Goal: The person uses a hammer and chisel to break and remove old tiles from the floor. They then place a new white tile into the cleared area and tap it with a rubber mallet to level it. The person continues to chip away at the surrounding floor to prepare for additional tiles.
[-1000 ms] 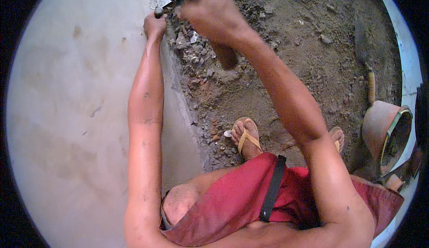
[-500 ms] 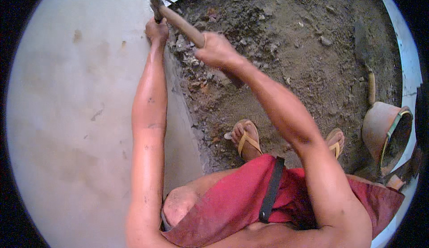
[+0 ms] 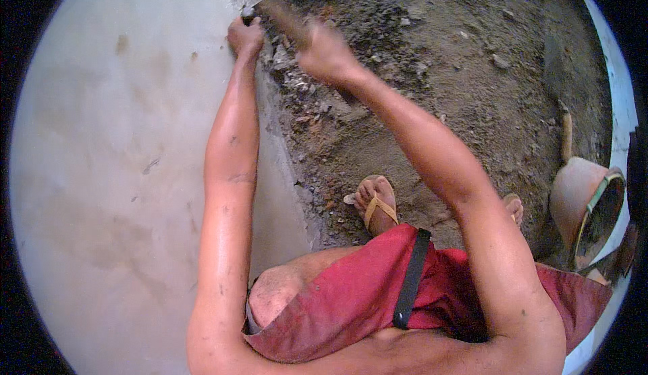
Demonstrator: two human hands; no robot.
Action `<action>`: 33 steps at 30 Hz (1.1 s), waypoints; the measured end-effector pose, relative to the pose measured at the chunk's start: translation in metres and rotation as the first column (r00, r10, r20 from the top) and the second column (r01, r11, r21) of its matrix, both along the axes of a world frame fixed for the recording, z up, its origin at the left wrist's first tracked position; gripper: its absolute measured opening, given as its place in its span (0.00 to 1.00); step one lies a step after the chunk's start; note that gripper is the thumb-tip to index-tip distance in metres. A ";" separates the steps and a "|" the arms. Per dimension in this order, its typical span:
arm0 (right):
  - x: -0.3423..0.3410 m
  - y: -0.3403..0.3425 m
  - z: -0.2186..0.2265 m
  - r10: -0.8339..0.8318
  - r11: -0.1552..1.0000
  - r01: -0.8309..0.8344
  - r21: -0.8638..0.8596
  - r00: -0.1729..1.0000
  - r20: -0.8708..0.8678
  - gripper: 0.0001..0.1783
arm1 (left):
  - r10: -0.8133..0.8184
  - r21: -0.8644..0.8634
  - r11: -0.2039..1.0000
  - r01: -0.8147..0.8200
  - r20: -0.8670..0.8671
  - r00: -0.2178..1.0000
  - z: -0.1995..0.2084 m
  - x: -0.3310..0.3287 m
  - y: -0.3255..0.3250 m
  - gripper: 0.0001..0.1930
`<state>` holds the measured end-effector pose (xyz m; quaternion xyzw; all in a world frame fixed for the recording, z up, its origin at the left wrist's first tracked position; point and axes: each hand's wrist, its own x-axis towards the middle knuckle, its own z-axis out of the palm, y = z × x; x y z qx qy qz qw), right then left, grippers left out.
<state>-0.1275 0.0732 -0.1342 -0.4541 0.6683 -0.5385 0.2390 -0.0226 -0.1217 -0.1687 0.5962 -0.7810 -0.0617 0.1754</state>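
My left hand (image 3: 245, 36), arm stretched out, is closed around a chisel (image 3: 248, 13) at the far edge of a smooth grey concrete slab (image 3: 121, 172). Only the chisel's round metal end shows above my fist; its tip is hidden. Just to the right, my right hand (image 3: 327, 54) grips the wooden handle (image 3: 287, 20) of a hammer. The handle is smeared by motion and slants up to the left. I cannot make out the hammer's head clearly. The chisel's end is uncovered.
Loose soil and broken rubble (image 3: 297, 78) lie along the slab's edge. A tilted bucket (image 3: 574, 193) with a green-edged rim stands at the right, beside a wooden-handled tool (image 3: 565, 132). My sandalled foot (image 3: 376, 203) rests on the soil.
The hammer's head was over the chisel's end by my left hand; now it has come off it and the handle has swung upward. The view has shifted slightly.
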 end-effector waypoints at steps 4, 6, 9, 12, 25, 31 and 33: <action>-0.011 0.021 -0.027 0.153 0.905 -0.220 0.364 0.967 0.205 0.13 | -0.188 -0.031 0.982 0.188 0.007 0.982 -0.031 0.016 -0.007 0.14; -0.019 0.024 0.011 0.159 0.946 -0.204 0.251 0.969 0.189 0.14 | -0.118 0.019 0.992 0.122 -0.145 0.982 -0.033 0.023 -0.030 0.15; -0.033 0.022 0.090 0.093 0.996 -0.093 0.002 0.995 0.021 0.14 | -0.040 0.028 0.999 0.038 0.083 0.996 -0.042 0.051 -0.034 0.13; -0.054 -0.013 0.111 -0.330 0.834 0.176 -0.522 0.918 -0.218 0.12 | 0.020 0.071 0.997 -0.018 -0.031 0.999 -0.017 0.019 -0.007 0.12; -0.005 0.076 -0.068 0.236 0.834 -0.256 0.489 0.966 0.102 0.20 | -0.480 0.036 0.875 0.482 -0.058 0.875 -0.068 0.029 0.001 0.13; -0.042 0.111 -0.037 -0.060 0.955 -0.017 0.295 0.966 0.251 0.22 | -0.496 -0.020 0.868 0.495 -0.058 0.867 -0.031 -0.013 0.007 0.12; -0.058 0.104 -0.019 -0.041 0.965 -0.021 0.261 0.972 0.230 0.22 | -0.464 0.038 0.886 0.463 0.044 0.885 -0.008 -0.010 -0.021 0.11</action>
